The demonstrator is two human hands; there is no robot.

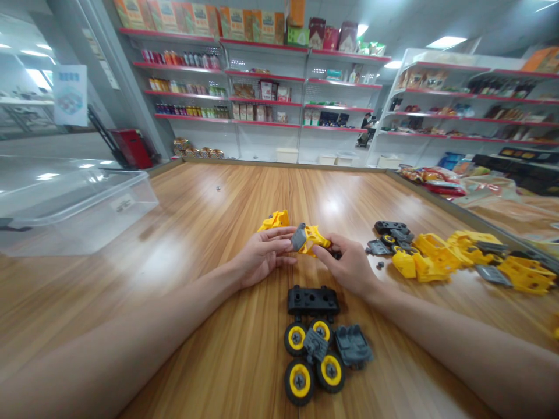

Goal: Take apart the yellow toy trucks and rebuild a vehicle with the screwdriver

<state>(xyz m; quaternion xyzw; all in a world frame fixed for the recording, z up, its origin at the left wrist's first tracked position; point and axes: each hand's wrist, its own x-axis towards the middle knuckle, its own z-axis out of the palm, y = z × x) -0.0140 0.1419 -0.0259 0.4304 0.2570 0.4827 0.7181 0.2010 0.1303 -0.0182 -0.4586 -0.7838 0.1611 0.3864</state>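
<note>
Between my hands is a yellow toy vehicle cab [311, 238] with a grey plastic piece [299, 237] against its left side; I cannot tell whether they are joined. My right hand [349, 265] pinches the cab, thumb in front. My left hand [266, 256] has thumb and forefinger at the grey piece, its lower fingers loosely spread. Behind the left fingers lies another yellow part [275, 220]. Nearer me are a black chassis [312, 301], several yellow-hubbed wheels [299, 380], a small grey part [316, 344] lying among them, and a grey seat piece [353, 345].
Yellow toy body parts [432, 256], with grey and black pieces, lie in a group on the right of the wooden table [209, 361]. A clear plastic bin [87, 215] stands at the left. Packaged goods [437, 180] lie beyond the right edge; stocked shelves [266, 105] rise behind.
</note>
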